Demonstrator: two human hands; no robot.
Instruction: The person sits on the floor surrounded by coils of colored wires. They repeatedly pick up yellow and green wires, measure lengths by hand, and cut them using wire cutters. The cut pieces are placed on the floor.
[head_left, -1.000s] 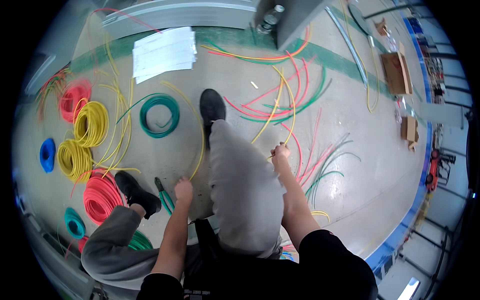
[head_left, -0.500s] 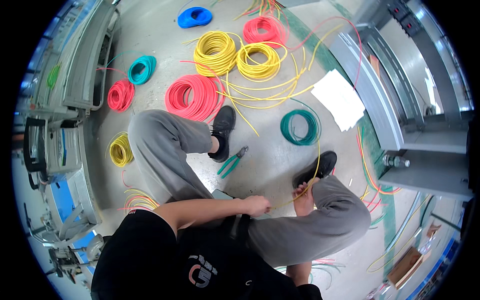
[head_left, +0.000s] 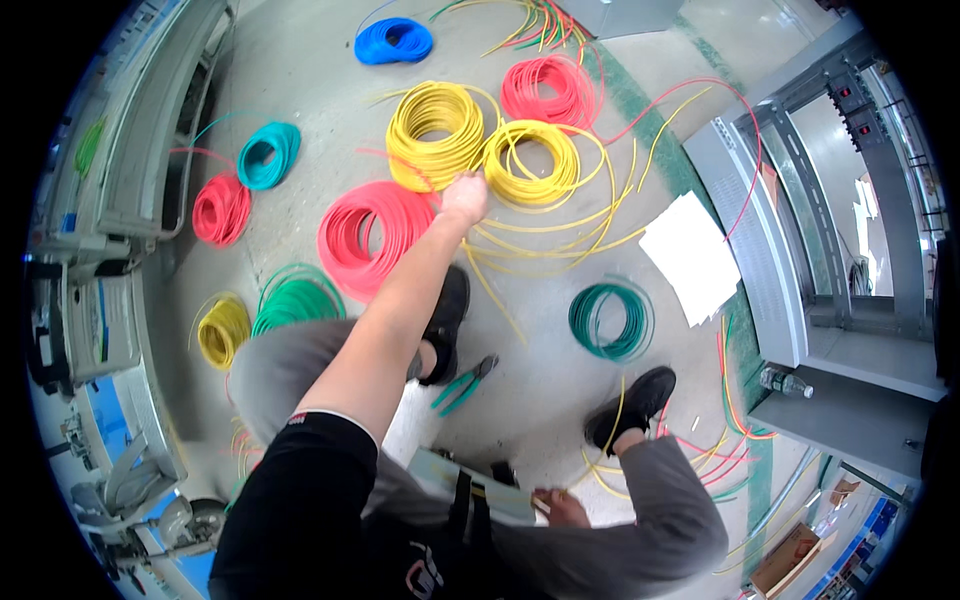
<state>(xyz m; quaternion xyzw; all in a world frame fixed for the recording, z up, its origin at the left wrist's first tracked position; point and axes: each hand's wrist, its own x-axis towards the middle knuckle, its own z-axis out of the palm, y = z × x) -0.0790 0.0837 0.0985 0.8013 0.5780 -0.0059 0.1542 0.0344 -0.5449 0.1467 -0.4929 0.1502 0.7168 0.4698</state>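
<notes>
The fingers of the left hand (head_left: 466,197) curl together beyond the pliers (head_left: 467,385), at the near edge of the tall yellow coil (head_left: 428,158), close to where the flat yellow coil (head_left: 532,189) meets it; whether they pinch a wire there, I cannot tell. The right hand (head_left: 563,507) sits on the person's side of the pliers and to their right, by the grey trouser leg (head_left: 655,505), its fingers bent, and what they grip, if anything, is too small to make out. Both yellow coils lie well beyond the pliers, and a loose yellow wire (head_left: 494,299) trails from that area back toward them. The left shoe (head_left: 450,310) is just beyond the pliers; the right shoe (head_left: 637,402) stands off to their right. Beyond and left of the pliers lie the big pink coil (head_left: 340,240), a bright green coil (head_left: 297,305), a teal coil (head_left: 282,163) and a small red coil (head_left: 236,210). A dark green coil (head_left: 587,325) rests on the floor to their right, slightly beyond, with white papers (head_left: 690,255) farther that way. Farthest beyond them are a blue coil (head_left: 378,46) and another pink coil (head_left: 525,92).
</notes>
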